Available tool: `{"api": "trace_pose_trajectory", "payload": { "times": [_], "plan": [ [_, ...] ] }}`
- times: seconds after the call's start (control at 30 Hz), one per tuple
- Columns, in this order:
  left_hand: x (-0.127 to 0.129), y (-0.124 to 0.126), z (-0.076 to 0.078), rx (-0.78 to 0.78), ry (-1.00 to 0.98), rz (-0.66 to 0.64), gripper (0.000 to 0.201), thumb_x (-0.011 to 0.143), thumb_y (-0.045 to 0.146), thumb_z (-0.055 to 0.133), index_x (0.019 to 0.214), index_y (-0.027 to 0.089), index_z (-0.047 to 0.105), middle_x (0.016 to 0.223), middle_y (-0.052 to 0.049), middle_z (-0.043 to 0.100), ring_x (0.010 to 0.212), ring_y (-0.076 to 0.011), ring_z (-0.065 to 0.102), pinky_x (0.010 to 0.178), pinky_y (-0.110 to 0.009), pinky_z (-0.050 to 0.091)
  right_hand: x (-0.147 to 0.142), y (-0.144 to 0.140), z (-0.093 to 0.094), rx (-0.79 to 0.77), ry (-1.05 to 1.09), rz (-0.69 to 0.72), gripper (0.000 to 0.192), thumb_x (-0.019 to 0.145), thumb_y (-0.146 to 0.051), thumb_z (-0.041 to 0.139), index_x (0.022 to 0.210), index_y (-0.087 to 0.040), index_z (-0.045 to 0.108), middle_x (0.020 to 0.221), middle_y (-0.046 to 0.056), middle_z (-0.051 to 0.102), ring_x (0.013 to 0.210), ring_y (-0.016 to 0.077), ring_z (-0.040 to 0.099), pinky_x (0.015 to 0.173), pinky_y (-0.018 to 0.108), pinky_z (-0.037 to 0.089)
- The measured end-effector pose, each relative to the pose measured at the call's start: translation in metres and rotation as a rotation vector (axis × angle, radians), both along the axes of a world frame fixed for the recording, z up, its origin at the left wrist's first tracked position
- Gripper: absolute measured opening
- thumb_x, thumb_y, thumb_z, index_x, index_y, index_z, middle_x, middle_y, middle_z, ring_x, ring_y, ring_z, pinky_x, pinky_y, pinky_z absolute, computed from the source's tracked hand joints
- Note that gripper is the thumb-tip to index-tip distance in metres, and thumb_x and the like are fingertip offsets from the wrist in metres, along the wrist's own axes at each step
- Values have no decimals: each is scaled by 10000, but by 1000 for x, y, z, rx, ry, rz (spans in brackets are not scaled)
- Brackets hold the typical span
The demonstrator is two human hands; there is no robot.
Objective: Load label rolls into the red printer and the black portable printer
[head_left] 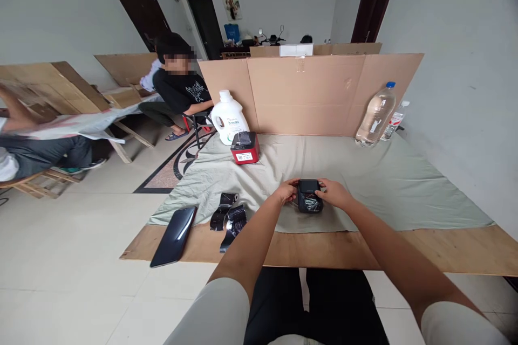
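A small black device (309, 195) with a shiny top sits on the grey-green cloth (384, 178) near the table's front edge. My left hand (286, 192) grips its left side and my right hand (335, 193) grips its right side. Curled strips of black film (229, 216) lie on the cloth to the left of my hands. A dark phone (175, 235) rests at the table's left front corner, half on bare wood.
A red box (245, 149) and a white jug (229, 118) stand at the back left. Two clear bottles (376, 116) lean at the back right. A cardboard screen (311, 94) closes off the far edge. Two other people sit at left.
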State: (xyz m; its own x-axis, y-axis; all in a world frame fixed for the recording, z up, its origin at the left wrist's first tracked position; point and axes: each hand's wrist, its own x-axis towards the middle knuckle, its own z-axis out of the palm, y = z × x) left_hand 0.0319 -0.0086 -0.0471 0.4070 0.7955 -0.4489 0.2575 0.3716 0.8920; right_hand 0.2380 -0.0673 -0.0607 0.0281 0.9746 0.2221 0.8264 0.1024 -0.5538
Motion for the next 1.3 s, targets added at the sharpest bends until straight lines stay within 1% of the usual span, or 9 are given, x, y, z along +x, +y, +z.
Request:
{"api": "trace_pose_trajectory", "payload": {
  "times": [0.1,0.27,0.43,0.6,0.73,0.87,1.03,1.2,1.3],
  "plan": [
    [-2,1,0,-18,-7,-10,717,658,1,541,1334,242,538,1274,-69,615,426,0,451,365,-137,314,2,19,20,-11,-132,103,347,597,-391,766,901,-244,690,822,60,734,769,260,682,725,357,496],
    [1,3,-3,-9,-7,-2,698,667,4,530,1331,217,538,1232,-76,640,410,-3,442,336,-139,274,-27,34,32,-10,-263,242,167,592,-294,758,653,-236,613,639,53,668,716,248,659,723,349,474],
    [2,2,-6,5,-23,9,697,670,-10,518,1327,221,533,1275,-67,622,398,-1,433,325,-140,259,-46,26,41,65,-292,260,200,620,-180,708,798,-213,624,883,117,698,885,265,636,807,346,463],
    [-2,1,-6,-9,-52,17,742,677,3,554,1374,235,445,1357,-84,561,428,-1,474,354,-138,314,-29,27,50,149,-203,79,146,772,-167,542,895,-185,618,991,155,673,954,291,618,880,410,447],
    [-3,0,-5,-27,-39,10,636,692,7,552,1297,192,484,1320,-97,586,450,-6,500,382,-131,355,-22,23,33,180,-74,-8,278,833,-208,446,1062,-194,602,1065,109,682,999,260,624,904,423,469],
    [-4,-1,-3,-4,1,-1,571,698,-8,537,1241,166,512,1235,-89,635,466,-7,518,430,-128,406,-26,5,-6,246,137,-48,395,844,-325,463,1202,-194,566,1296,95,602,1200,245,545,1017,432,433],
    [-4,-3,2,106,127,-4,483,720,15,542,1178,167,575,1123,-69,679,532,-53,586,476,-165,448,-31,-16,-50,293,394,-202,524,938,-469,239,1207,-161,567,1182,135,662,1088,239,619,940,439,494],
    [15,-9,21,348,319,89,343,808,105,524,1129,171,623,1192,-101,650,972,-189,644,781,-270,515,-32,-18,-59,303,498,-238,501,923,-516,304,1156,-187,601,1175,108,672,1088,237,616,972,433,476],
    [36,-13,36,690,589,-103,340,833,149,521,1139,227,646,1247,-70,636,1214,-231,513,1004,-329,407,-32,-16,-58,298,518,-236,482,915,-513,331,1143,-193,610,1161,104,675,1062,239,619,957,436,478]
  ]
}}
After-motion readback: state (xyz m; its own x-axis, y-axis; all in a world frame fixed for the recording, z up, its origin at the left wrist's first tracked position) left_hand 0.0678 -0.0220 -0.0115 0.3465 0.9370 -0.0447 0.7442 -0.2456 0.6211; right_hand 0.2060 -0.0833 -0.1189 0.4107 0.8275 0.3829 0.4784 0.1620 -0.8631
